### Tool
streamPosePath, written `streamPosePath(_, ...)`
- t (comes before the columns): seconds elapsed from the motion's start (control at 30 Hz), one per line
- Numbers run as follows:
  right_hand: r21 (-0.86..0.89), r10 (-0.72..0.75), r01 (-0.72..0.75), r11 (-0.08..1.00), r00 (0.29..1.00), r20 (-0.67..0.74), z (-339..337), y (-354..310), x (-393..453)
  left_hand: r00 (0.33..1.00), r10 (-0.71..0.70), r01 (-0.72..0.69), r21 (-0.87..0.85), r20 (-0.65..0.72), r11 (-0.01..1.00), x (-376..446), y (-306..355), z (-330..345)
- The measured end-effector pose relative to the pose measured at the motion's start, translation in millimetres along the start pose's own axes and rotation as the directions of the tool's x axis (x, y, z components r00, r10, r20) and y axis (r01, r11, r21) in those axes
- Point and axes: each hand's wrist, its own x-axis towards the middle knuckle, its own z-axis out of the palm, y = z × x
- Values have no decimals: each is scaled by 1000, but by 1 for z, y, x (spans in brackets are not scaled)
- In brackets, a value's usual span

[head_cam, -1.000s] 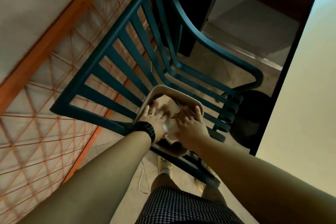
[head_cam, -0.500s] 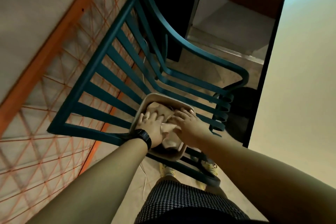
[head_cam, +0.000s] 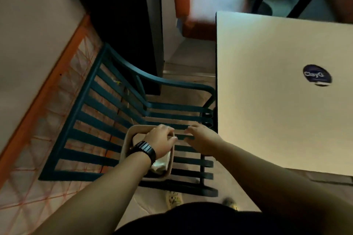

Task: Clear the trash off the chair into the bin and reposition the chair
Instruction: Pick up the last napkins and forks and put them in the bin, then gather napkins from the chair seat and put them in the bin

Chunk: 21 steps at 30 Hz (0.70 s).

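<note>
- A pale square tabletop fills the right side of the view, with a dark round sticker near its right edge.
- A dark teal slatted chair stands to the left of the tabletop, its seat slats running toward the tabletop edge and its backrest leaning toward a wall with an orange lattice pattern.
- A beige tray-like container sits on the chair seat, near the front of the slats, holding pale crumpled trash inside.
- The left hand, with a black wristwatch on its wrist, reaches over the container; its fingers curl over the far rim, gripping it.
- The right hand hovers just beside the container over the seat slats, fingers bent loosely and holding nothing.
- The two hands are close together, fingertips nearly meeting.
- Two light-coloured shoes show on the floor below the chair's front edge.
</note>
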Motion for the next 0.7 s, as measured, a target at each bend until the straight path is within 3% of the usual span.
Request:
streamPosePath(0.33, 147, 195, -162, 976, 949, -246, -42, 119, -108, 970, 242, -243, 71, 35, 967, 2, 166, 30)
streamPosePath(0.7, 226, 425, -366, 903, 842, -333, -78, 342, -310, 891, 434, -447, 95, 134, 889, -29, 407, 162)
